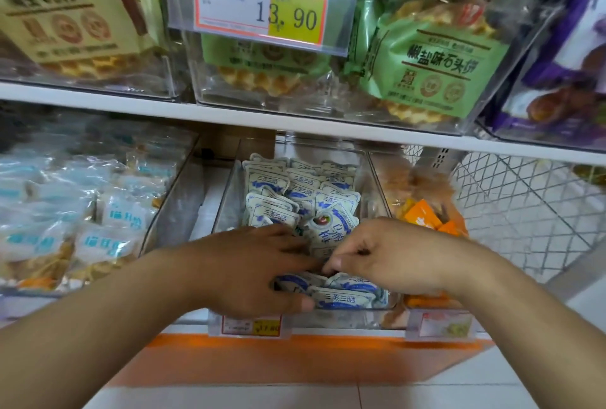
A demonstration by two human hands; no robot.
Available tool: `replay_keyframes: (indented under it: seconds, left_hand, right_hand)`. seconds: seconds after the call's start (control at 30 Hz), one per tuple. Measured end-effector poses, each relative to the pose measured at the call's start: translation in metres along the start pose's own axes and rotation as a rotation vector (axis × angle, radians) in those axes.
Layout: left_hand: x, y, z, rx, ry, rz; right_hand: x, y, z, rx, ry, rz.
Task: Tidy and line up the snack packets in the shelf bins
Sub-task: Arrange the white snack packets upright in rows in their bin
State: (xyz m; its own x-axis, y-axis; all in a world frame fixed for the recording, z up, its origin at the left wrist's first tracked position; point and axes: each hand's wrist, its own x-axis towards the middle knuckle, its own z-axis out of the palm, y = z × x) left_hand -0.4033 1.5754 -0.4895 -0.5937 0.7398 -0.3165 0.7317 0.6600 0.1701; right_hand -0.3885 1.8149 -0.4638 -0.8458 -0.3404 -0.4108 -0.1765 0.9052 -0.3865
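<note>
The clear bin (229, 198) is open on top, but the upper shelf (295, 121) hangs low over its back. Blue-and-white packets (295, 192) fill it; a bare gap (206, 198) runs along its left wall.
</note>
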Motion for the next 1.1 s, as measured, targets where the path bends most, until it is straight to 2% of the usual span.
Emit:
replay_keyframes:
  seconds: [0.1,0.17,0.2,0.3,0.4,0.57,0.7,0.8,0.9,1.0,1.1]
  left_hand:
    - [-0.01,0.001,-0.004,-0.036,-0.076,0.005]
    - [-0.015,0.002,-0.008,-0.043,-0.095,0.028]
    - [-0.016,0.002,-0.009,-0.047,-0.104,0.034]
    - [-0.017,0.001,-0.009,-0.075,-0.119,0.024]
    - [-0.016,-0.002,-0.008,-0.095,-0.096,0.042]
    - [-0.014,-0.005,-0.005,-0.064,-0.069,0.053]
    - [-0.011,-0.009,-0.001,-0.074,-0.025,0.071]
    - [-0.012,-0.009,0.0,-0.095,0.035,0.088]
    - [-0.017,-0.008,0.001,-0.149,0.119,0.044]
    - [-0.02,-0.009,0.001,-0.173,0.277,-0.074]
    - [-0.013,-0.014,-0.001,-0.103,0.367,-0.142]
  right_hand:
    - [0.008,0.003,-0.001,0.035,0.226,0.042]
    - [0.017,0.0,-0.003,-0.031,0.34,0.067]
    - [0.023,-0.002,-0.005,-0.078,0.347,0.086]
    - [0.043,-0.014,-0.01,-0.16,0.23,0.217]
    - [0.057,-0.026,-0.011,-0.115,0.136,0.309]
    - [0.063,-0.025,-0.004,0.0,0.281,0.384]
    - [0.06,-0.019,-0.001,0.142,0.345,0.301]
    - [0.053,-0.013,-0.002,0.142,0.314,0.154]
    - [0.038,-0.012,-0.008,0.012,0.251,0.086]
    - [0.024,-0.012,-0.012,-0.213,0.152,0.014]
    - [0.016,-0.017,-0.016,-0.261,0.085,-0.031]
